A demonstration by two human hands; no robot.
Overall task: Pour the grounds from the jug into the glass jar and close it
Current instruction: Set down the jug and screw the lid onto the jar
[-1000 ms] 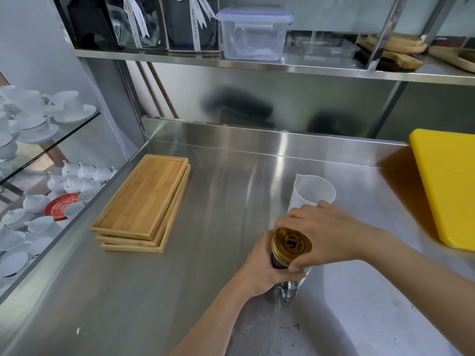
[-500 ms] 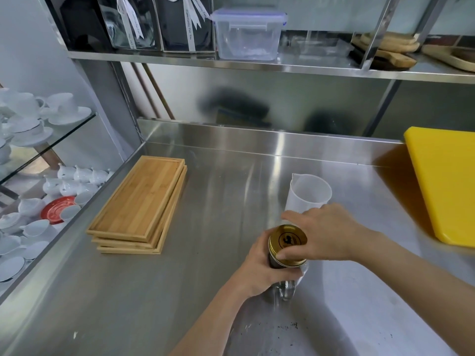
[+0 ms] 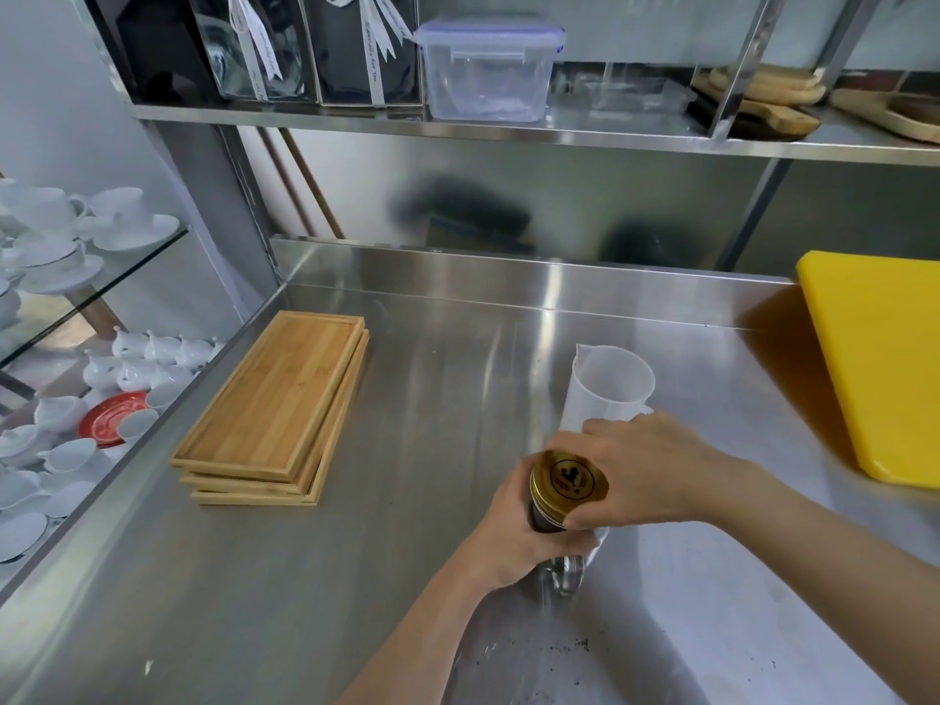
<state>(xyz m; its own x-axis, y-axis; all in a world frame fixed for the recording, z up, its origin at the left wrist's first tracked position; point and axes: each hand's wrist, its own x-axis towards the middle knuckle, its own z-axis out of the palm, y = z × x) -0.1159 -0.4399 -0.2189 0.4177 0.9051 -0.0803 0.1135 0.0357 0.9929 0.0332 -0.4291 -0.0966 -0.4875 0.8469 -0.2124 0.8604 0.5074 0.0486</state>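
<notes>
The glass jar (image 3: 564,577) stands on the steel counter, dark grounds showing inside below its gold lid (image 3: 568,480). My left hand (image 3: 513,536) wraps around the jar's body from the left. My right hand (image 3: 646,470) grips the lid's rim from the right, thumb at the near edge and fingers over the far edge. Just behind the jar stands the white translucent jug (image 3: 610,384), upright and looking empty, its spout pointing away to the left.
A stack of bamboo trays (image 3: 274,409) lies on the counter's left side. A yellow cutting board (image 3: 880,358) sits at the right edge. Spilled grounds (image 3: 569,648) speckle the counter near me. White cups (image 3: 66,450) fill glass shelves beyond the left edge.
My right hand has turned on the lid; the emblem on the lid's top has rotated. My left hand keeps its hold on the jar. The jug has stayed put.
</notes>
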